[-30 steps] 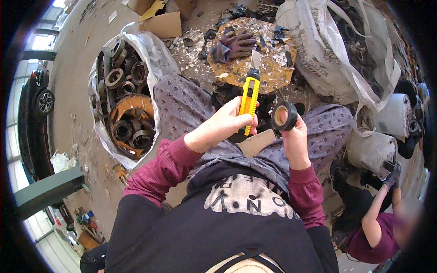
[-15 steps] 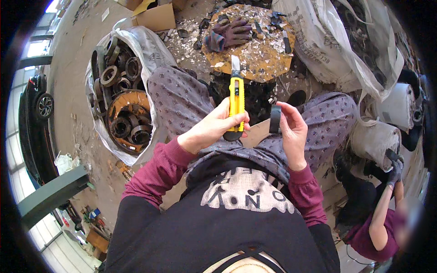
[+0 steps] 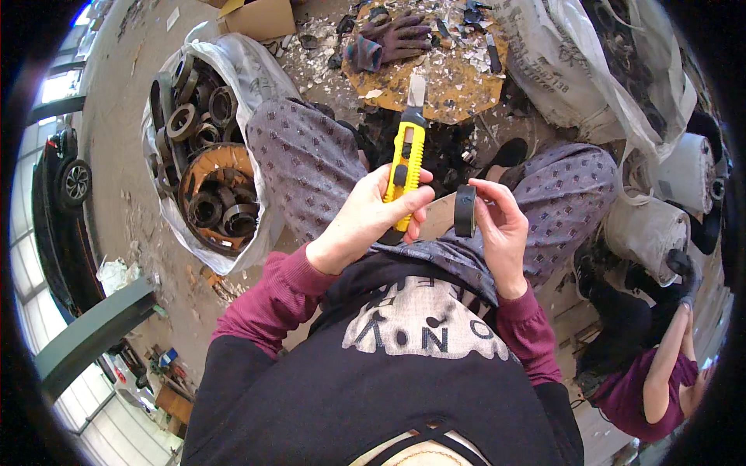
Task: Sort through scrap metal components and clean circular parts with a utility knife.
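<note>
A yellow utility knife with a black slider is gripped in my left hand, its blade bare and pointing away from me. My right hand pinches a short, wide black ring between fingers and thumb, its outer band facing the knife. Both hands are above my lap, with a small gap between the knife and the ring. Beyond the blade tip lies a worn, orange-brown board strewn with scraps. A pair of dark knitted gloves rests on it.
A white sack of black rings stands at my left, with an orange round piece inside. Another large sack is at the far right. A co-worker bends beside a whitish cylinder. A cardboard box sits far left.
The knife has tilted, its blade end swinging to the right and its slider side turning more toward view. The black ring remains pinched, slightly lower and further left. The co-worker's arms have shifted.
</note>
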### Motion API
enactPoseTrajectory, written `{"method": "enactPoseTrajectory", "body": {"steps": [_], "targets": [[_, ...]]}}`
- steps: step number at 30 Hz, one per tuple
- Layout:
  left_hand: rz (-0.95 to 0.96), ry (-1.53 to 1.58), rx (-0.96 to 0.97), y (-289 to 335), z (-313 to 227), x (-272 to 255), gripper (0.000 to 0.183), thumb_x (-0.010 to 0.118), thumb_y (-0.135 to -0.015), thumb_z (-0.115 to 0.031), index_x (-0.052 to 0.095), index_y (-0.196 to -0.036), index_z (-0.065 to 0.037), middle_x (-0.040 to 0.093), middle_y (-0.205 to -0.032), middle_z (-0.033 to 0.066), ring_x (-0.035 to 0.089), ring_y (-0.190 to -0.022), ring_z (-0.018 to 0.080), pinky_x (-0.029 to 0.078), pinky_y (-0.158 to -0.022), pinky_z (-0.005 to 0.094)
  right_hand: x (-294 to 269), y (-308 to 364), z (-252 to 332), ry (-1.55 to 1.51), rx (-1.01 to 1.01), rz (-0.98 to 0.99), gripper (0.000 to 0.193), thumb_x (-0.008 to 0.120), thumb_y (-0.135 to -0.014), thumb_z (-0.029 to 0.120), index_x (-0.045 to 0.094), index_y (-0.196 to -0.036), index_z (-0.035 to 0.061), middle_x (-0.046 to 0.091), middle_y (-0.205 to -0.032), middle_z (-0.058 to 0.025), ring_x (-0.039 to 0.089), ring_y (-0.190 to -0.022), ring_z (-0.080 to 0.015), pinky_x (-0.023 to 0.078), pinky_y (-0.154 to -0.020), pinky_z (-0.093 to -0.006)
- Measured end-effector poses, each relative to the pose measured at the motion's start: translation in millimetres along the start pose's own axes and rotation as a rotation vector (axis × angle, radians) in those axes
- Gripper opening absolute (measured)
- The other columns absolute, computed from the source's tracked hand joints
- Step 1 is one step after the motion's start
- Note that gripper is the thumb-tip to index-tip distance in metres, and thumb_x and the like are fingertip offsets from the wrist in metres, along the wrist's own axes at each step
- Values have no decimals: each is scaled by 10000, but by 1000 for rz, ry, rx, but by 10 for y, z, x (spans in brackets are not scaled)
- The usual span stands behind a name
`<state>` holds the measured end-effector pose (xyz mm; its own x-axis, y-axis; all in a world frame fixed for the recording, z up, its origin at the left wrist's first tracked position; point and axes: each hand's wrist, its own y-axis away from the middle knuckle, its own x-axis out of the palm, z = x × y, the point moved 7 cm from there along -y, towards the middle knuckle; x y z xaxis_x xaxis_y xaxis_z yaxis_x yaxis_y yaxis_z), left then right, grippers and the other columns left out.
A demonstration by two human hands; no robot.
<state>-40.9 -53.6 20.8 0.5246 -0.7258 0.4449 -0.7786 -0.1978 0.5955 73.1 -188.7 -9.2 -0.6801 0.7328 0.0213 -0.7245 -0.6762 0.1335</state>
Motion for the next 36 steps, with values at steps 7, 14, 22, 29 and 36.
{"method": "enactPoseTrajectory", "body": {"steps": [7, 14, 22, 29, 36], "targets": [[-144, -353, 47, -20, 12, -33, 208, 693, -817, -86, 576, -973, -13, 608, -706, 23, 590, -541, 92, 469, -495, 223, 70, 60, -48, 0, 130, 98, 199, 604, -885, 29, 649, -1077, 10, 602, -996, -25, 573, -844, -63, 463, -735, -202], [4, -444, -17, -23, 111, 43, 147, 674, -826, -106, 600, -914, -14, 610, -692, 12, 601, -540, 82, 487, -493, 216, 72, 177, -244, -62, 453, 286, 223, 627, -866, 43, 644, -1085, 9, 656, -924, -26, 590, -811, -61, 475, -731, -210], [27, -399, -99, -70, 272, -47, 142, 681, -828, -123, 618, -881, -7, 609, -689, 9, 598, -540, 82, 490, -502, 221, 53, 399, -354, -516, 859, 301, 261, 565, -921, 128, 568, -1150, 3, 646, -973, -51, 561, -841, -79, 448, -712, -221], [41, -386, -143, -114, 380, -62, 172, 698, -821, -137, 618, -896, -4, 614, -697, 13, 596, -537, 88, 483, -494, 226, 83, 280, -27, 141, 373, 501, 351, 673, -848, 169, 581, -1147, 9, 623, -1053, -67, 585, -954, -161, 453, -854, -302], [28, -354, -96, -139, 402, -88, 156, 692, -821, -120, 620, -897, -4, 621, -711, 20, 589, -535, 82, 478, -489, 221, 132, 182, 157, 356, 38, 453, 358, 683, -806, 117, 587, -1133, 8, 601, -1072, -138, 588, -1004, -251, 451, -876, -324]]}}
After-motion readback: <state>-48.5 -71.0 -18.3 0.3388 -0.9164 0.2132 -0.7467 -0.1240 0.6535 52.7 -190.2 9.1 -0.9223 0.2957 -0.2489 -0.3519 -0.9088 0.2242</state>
